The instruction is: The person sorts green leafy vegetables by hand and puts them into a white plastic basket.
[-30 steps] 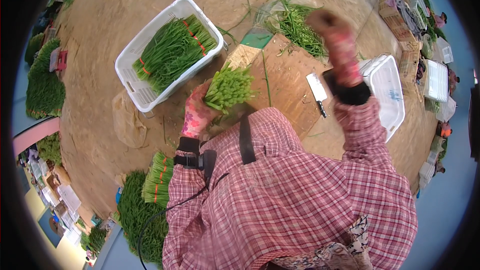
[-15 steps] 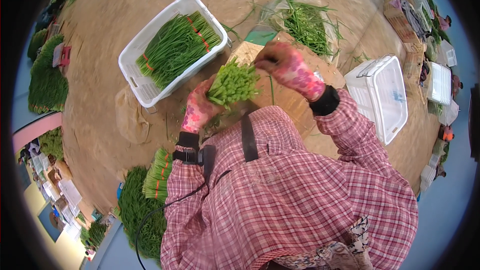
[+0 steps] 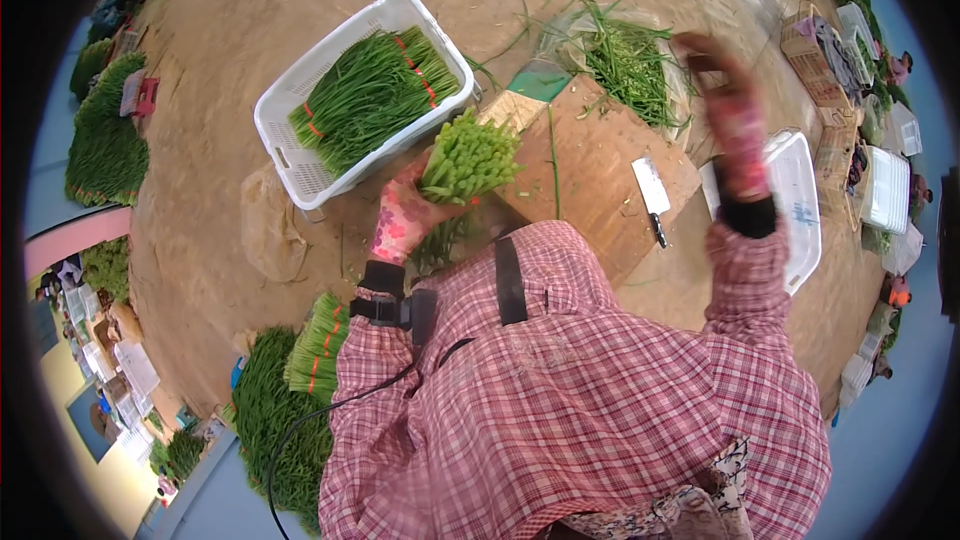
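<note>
My left hand (image 3: 404,217), in a pink floral glove, is closed round a bunch of green chive-like stalks (image 3: 470,156). Their pale ends face up in a tight cluster, and a bit of red band shows below them. Out to the right, my right hand (image 3: 735,120) in a matching glove is raised and smeared by motion, so its fingers cannot be read. Between the hands lies a wooden board (image 3: 590,175). On its right part rests a cleaver (image 3: 648,187) with a black handle, and a single green stalk (image 3: 555,162) lies across the board.
Banded green bunches (image 3: 375,90) fill part of a white crate (image 3: 282,155) ahead on the left. Loose trimmings (image 3: 630,65) lie beyond the board. A white bin (image 3: 797,210) stands at right, partly behind my right arm. More stalks (image 3: 275,390) are piled by my left elbow.
My right hand has swung away from the bunch, outward to the right, uncovering the board and cleaver. The left hand still holds the bunch in nearly the same place.
</note>
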Action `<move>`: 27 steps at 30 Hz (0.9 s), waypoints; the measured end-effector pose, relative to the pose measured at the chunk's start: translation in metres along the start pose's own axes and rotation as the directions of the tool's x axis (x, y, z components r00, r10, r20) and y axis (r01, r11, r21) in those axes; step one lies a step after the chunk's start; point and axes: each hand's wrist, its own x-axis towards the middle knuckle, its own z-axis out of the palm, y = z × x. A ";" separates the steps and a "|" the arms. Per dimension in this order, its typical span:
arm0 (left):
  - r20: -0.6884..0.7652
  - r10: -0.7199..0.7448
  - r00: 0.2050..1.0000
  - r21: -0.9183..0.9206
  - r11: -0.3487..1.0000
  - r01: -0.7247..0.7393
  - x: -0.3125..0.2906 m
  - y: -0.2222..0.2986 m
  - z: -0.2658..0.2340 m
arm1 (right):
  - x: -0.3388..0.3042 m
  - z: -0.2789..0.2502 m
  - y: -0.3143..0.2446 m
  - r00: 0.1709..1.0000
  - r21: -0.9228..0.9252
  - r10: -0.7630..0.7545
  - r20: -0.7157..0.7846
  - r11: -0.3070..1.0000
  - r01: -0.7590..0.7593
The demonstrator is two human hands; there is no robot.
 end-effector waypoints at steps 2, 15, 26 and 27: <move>-0.034 0.061 0.998 -0.006 0.998 -0.061 0.001 -0.007 0.005 | -0.005 0.077 -0.041 0.979 0.107 -0.186 0.083 0.978 0.177; 0.025 0.216 0.976 0.178 0.960 -0.217 0.007 0.033 -0.009 | 0.013 0.136 -0.060 0.796 -0.119 -0.369 0.479 0.872 0.475; 0.137 0.145 0.980 0.222 0.960 -0.173 0.000 0.029 -0.010 | 0.022 0.149 -0.060 0.599 -0.082 -0.543 0.588 0.697 0.712; 0.137 0.145 0.980 0.223 0.959 -0.173 -0.001 0.027 -0.010 | 0.024 0.146 -0.058 0.648 -0.118 -0.540 0.537 0.713 0.691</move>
